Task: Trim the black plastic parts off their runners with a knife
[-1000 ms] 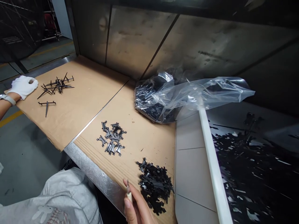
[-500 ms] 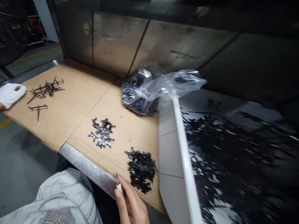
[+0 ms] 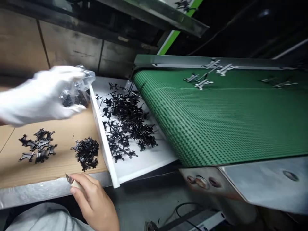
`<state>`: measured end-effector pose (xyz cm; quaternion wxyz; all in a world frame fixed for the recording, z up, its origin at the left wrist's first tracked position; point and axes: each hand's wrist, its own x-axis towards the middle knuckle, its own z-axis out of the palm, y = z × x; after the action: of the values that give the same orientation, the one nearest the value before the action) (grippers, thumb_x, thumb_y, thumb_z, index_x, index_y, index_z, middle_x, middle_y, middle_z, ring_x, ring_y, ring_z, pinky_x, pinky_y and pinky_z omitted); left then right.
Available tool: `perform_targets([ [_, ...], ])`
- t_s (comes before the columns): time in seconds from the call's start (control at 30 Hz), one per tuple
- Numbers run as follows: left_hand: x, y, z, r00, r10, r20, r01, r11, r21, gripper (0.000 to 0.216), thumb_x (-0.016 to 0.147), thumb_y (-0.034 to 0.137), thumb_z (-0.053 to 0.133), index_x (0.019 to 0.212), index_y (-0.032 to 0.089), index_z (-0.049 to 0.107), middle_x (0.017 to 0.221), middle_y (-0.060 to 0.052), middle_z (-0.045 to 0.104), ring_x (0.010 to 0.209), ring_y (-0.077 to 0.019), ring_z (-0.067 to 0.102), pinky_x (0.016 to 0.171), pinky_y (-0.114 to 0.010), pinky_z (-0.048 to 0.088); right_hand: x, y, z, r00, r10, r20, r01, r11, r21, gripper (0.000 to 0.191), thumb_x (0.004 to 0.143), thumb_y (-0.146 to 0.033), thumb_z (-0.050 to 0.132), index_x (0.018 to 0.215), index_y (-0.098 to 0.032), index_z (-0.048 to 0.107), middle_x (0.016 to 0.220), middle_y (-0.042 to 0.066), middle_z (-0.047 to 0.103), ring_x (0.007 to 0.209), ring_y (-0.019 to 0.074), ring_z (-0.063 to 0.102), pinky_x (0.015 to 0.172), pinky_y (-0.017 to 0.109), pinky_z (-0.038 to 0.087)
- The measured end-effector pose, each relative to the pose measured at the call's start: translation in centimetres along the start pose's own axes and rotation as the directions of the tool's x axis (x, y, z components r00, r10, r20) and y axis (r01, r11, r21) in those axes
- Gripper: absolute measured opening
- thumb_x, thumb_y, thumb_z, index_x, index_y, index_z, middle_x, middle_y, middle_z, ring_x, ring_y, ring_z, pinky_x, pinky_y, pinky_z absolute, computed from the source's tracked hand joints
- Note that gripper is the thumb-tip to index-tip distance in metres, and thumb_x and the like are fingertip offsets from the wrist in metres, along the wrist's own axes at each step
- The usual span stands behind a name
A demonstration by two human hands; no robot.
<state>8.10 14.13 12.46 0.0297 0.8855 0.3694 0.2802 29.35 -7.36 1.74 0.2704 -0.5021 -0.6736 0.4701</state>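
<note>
Two heaps of small black pieces, a looser heap (image 3: 39, 146) and a denser heap (image 3: 87, 152), lie on the tan-covered, metal-edged table (image 3: 64, 128). Beside them I see a smooth white tray (image 3: 102, 134) strewn with spiky black parts (image 3: 127, 109), then a dimpled green belt (image 3: 228, 122). The right hand (image 3: 96, 199) has its bare grip closed around a pale-handled knife (image 3: 73, 183), its pointed blade near the denser heap. The left hand (image 3: 48, 94), gloved in white and blurred, holds its grip spread, thumb and fingers apart, before a crinkled clear bag (image 3: 89, 77); since half a second ago, it has come over from the table's left end.
</note>
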Motion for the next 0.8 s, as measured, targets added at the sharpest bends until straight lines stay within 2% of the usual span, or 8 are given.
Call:
perform_targets([
  [0.07,4.9,2.0,2.5,0.988,0.134,0.073,-0.142,0.985,0.104,0.121,0.073,0.082,0.067,0.17,0.033,0.014,0.177,-0.006,0.014,0.163,-0.0434,0.018,0.136,-0.061,0.02,-0.6,0.5,0.2,0.999,0.015,-0.052,-0.015,1.0,0.007,0.033,0.1,-0.029,0.066,0.132,-0.027,0.075,0.131,0.002,0.079,0.122,0.0226,0.074,0.105,0.024,0.056],
  [0.17,12.6,4.9,6.9,0.974,0.058,0.22,-0.103,0.974,0.202,0.141,0.058,0.073,0.083,0.17,0.027,0.012,0.178,-0.017,0.002,0.16,-0.0581,0.009,0.126,-0.075,0.023,-1.4,1.3,0.3,0.99,-0.003,-0.139,0.004,1.0,0.004,0.033,0.098,-0.03,0.07,0.13,-0.03,0.076,0.127,0.0,0.081,0.119,0.0233,0.076,0.103,0.025,0.058],
  [0.23,16.2,6.3,9.2,0.957,0.034,0.287,-0.101,0.97,0.22,0.134,0.06,0.078,0.08,0.169,0.033,0.015,0.177,-0.013,0.015,0.158,-0.0585,0.015,0.123,-0.076,0.028,-1.9,1.8,0.0,0.985,-0.004,-0.174,0.002,1.0,-0.012,0.034,0.096,-0.031,0.071,0.13,-0.033,0.076,0.124,-0.001,0.082,0.115,0.0245,0.078,0.1,0.027,0.061],
  [0.27,17.2,6.8,10.0,0.95,0.017,0.312,-0.084,0.976,0.201,0.13,0.062,0.078,0.078,0.168,0.032,0.02,0.171,-0.014,0.032,0.154,-0.0551,0.032,0.12,-0.07,0.039,-2.1,2.0,-0.2,0.984,0.009,-0.179,-0.013,1.0,-0.023,0.036,0.096,-0.031,0.072,0.131,-0.034,0.076,0.124,-0.001,0.082,0.113,0.0255,0.079,0.098,0.029,0.062],
  [0.37,17.8,7.5,11.2,0.959,-0.019,0.281,-0.023,0.989,0.146,0.101,0.079,0.072,0.066,0.162,0.024,0.034,0.141,-0.013,0.066,0.123,-0.0383,0.068,0.102,-0.049,0.058,-2.5,2.3,-1.0,0.986,0.071,-0.152,-0.081,0.995,-0.062,0.039,0.096,-0.032,0.071,0.134,-0.037,0.074,0.125,-0.001,0.082,0.113,0.0301,0.079,0.097,0.037,0.064],
  [0.5,16.6,8.0,11.3,0.982,-0.031,0.186,0.002,0.988,0.157,0.066,0.093,0.061,0.049,0.146,0.021,0.049,0.126,-0.013,0.071,0.11,-0.0297,0.071,0.09,-0.04,0.058,-2.6,2.2,-2.1,0.989,0.089,-0.115,-0.097,0.993,-0.071,0.039,0.099,-0.031,0.065,0.138,-0.034,0.072,0.13,0.001,0.08,0.119,0.0332,0.077,0.101,0.043,0.063],
  [0.63,16.5,8.2,11.7,0.985,-0.041,0.165,0.011,0.983,0.182,0.061,0.095,0.055,0.042,0.145,0.021,0.049,0.121,-0.013,0.072,0.106,-0.0266,0.07,0.088,-0.039,0.055,-2.7,2.4,-2.3,0.991,0.067,-0.112,-0.075,0.995,-0.071,0.04,0.099,-0.031,0.065,0.138,-0.033,0.072,0.127,0.003,0.081,0.117,0.0343,0.078,0.097,0.045,0.064],
  [0.8,16.8,7.2,12.5,0.983,-0.093,0.157,0.059,0.975,0.212,0.08,0.082,0.065,0.042,0.147,0.018,0.052,0.113,-0.012,0.072,0.099,-0.0247,0.069,0.085,-0.041,0.052,-3.5,3.5,-1.7,0.979,0.039,-0.202,-0.05,0.997,-0.051,0.036,0.098,-0.033,0.067,0.133,-0.032,0.076,0.121,0.004,0.083,0.113,0.0305,0.079,0.097,0.038,0.064],
])
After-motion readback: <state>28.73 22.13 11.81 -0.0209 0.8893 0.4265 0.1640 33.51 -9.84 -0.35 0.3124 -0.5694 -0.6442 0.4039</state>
